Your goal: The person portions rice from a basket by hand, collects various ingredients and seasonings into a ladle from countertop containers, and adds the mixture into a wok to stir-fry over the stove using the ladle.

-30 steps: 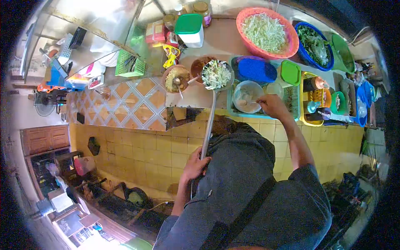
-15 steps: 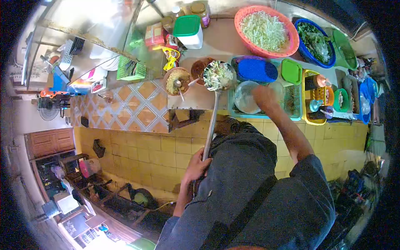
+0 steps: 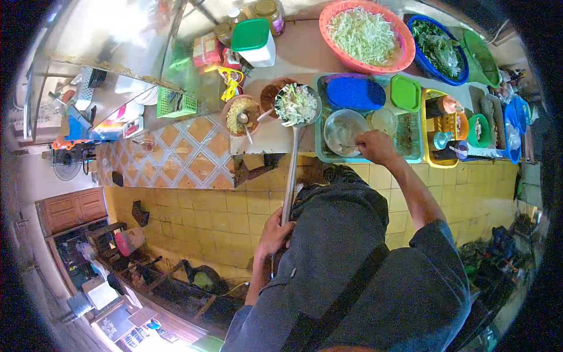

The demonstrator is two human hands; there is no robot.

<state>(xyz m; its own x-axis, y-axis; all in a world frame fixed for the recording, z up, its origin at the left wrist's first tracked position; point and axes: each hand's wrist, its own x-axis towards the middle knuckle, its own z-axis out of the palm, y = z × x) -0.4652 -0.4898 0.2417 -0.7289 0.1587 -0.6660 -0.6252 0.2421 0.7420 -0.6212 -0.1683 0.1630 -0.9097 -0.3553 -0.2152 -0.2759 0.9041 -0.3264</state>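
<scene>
My left hand [image 3: 273, 233] is closed around the long metal handle of a ladle [image 3: 292, 170], low beside my body. The ladle's round head, heaped with shredded cabbage [image 3: 296, 105], is at the counter by two brown bowls. My right hand [image 3: 377, 146] is closed at the right rim of a translucent bowl [image 3: 342, 130]. Its fingers are pinched together over the rim; what they hold is too small to make out. The bowl rests in a teal basket [image 3: 414, 132], alongside a smaller round clear container [image 3: 384, 121].
A blue-lidded box [image 3: 356, 92] and a green-lidded box [image 3: 405, 94] stand behind the bowl. Farther back are a pink basin [image 3: 404, 36] of shredded cabbage and a blue basin [image 3: 463, 82] of leafy greens. A yellow basket [image 3: 431, 154] holds bottles. A brown bowl [image 3: 226, 120] contains a spoon.
My right hand, blurred above the bowl before, has lowered to its right rim. My left hand keeps its hold on the ladle. The whole view has shifted slightly.
</scene>
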